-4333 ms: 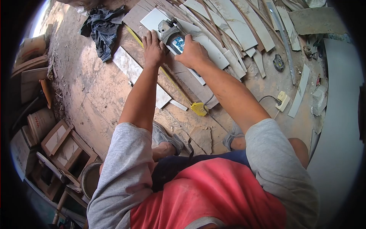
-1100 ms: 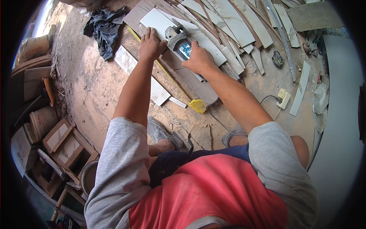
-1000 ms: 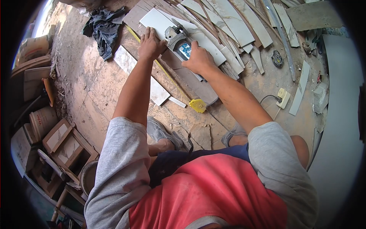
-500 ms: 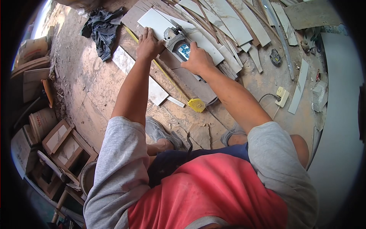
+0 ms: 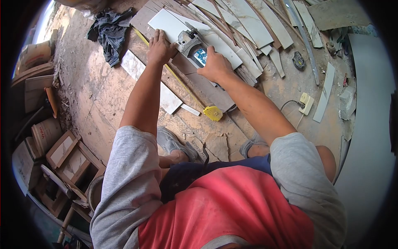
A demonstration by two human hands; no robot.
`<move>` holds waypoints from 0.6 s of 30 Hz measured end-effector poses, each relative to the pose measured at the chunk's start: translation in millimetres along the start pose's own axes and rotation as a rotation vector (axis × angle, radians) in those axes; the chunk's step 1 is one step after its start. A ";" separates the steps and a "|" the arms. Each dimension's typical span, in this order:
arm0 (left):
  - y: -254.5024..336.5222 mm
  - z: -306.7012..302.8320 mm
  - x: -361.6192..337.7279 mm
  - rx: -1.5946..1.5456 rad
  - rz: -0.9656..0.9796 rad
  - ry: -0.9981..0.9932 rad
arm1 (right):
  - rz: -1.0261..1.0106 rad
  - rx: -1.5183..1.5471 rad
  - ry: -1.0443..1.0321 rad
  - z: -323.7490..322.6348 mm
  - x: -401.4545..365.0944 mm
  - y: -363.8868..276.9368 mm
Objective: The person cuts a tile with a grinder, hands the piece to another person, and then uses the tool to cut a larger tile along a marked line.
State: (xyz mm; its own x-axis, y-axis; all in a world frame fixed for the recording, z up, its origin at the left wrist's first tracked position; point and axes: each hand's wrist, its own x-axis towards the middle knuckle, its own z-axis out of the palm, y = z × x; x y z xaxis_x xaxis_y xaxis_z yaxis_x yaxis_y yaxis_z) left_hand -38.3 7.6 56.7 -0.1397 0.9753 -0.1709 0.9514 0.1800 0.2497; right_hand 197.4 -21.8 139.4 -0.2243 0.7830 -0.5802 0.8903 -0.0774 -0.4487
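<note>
A power cutter (image 5: 191,45) with a metal base and a blue label rests on a white tile (image 5: 166,24). My right hand (image 5: 215,64) is wrapped round the cutter's body. My left hand (image 5: 160,47) lies with its fingers spread on the tile's near edge, just left of the cutter. Beneath the tile is a brown board (image 5: 207,85). An extended yellow tape measure (image 5: 213,113) runs beside the board, its blade passing near my left hand.
Marble-look strips (image 5: 248,23) are piled beyond the cutter. A dark cloth (image 5: 110,33) lies at the upper left. On the right are a socket block (image 5: 306,103), a second tape measure (image 5: 298,60) and a metal bar (image 5: 304,39). Boxes (image 5: 46,133) stand at far left.
The whole view has shifted very slightly. Both hands and the cutter keep nearly the same places on the tile.
</note>
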 end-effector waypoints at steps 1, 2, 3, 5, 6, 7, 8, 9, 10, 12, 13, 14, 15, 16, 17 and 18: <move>0.0 -0.2 -0.1 -0.004 0.002 0.001 | -0.001 0.001 -0.002 -0.2 -0.7 0.3; -1.7 1.8 0.5 -0.008 0.004 0.002 | -0.001 0.001 -0.002 -0.7 -1.8 0.3; -3.2 3.6 1.6 -0.008 0.005 0.003 | 0.001 -0.002 -0.007 -1.6 -2.9 0.1; -3.8 4.2 2.4 0.012 0.019 0.021 | 0.003 -0.004 -0.010 -1.6 -3.1 0.6; -3.2 3.3 1.8 0.012 0.018 0.021 | 0.007 -0.001 -0.006 -0.2 -2.7 1.2; -2.3 2.6 1.5 0.005 0.003 0.008 | 0.011 0.002 -0.001 1.0 -2.4 1.8; -3.5 4.0 1.7 -0.001 -0.012 -0.005 | 0.011 0.003 -0.002 1.2 -2.6 1.9; -5.2 5.6 2.0 -0.001 -0.012 -0.005 | 0.012 0.000 -0.002 1.3 -2.9 2.4; -6.8 6.7 2.7 -0.006 0.019 0.018 | 0.014 -0.003 -0.001 1.3 -3.3 3.0; -9.5 10.1 3.9 -0.013 0.051 0.039 | -0.011 0.013 0.018 3.6 -3.7 6.0; -10.6 11.6 4.6 -0.005 0.040 0.034 | -0.038 0.030 0.038 4.4 -3.8 7.2; -9.3 10.6 5.3 0.003 0.031 0.029 | -0.036 0.032 0.040 3.9 -3.4 7.4; -8.1 9.9 5.6 0.004 0.036 0.026 | -0.037 0.037 0.041 3.9 -3.2 7.6; -7.8 9.4 4.7 -0.004 0.024 0.019 | -0.036 0.044 0.039 5.0 -3.7 8.0; -7.2 8.1 3.9 -0.011 0.011 0.014 | -0.032 0.048 0.037 5.6 -4.0 8.4; -6.5 6.9 4.4 -0.009 0.014 0.010 | -0.033 0.044 0.042 5.8 -3.5 8.9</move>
State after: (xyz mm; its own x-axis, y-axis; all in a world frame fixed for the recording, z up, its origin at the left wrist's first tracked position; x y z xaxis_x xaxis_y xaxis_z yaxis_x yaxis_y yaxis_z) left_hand -43.3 9.8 47.8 -0.1290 0.9790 -0.1581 0.9508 0.1674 0.2608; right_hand 203.8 -28.8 133.5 -0.2358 0.8108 -0.5358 0.8642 -0.0772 -0.4972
